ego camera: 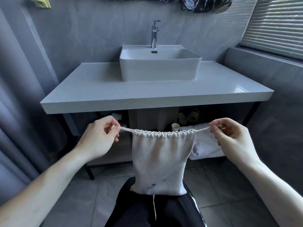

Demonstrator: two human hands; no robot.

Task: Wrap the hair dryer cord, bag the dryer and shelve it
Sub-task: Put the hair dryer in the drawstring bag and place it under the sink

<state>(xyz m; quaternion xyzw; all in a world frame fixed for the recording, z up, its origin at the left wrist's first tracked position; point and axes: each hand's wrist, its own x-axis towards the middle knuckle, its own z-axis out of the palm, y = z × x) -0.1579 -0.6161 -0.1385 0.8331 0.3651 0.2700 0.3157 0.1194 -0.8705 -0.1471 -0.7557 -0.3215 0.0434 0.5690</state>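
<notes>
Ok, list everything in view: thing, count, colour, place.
drawstring bag: 1, off-white, hanging between both hands, mouth gathered
drawstrings: 2, off-white, pulled out sideways
basin: 1, white, on the counter
tap: 1, chrome, behind the basin
counter: 1, white, centre
slippers: 1 pair, beige, under the counter
cup: 1, beige, lower shelf
towel: 1, white, lower shelf, right
blinds: 1, grey, upper right
left hand: fingers pinch the left string
right hand: fingers pinch the right string
</notes>
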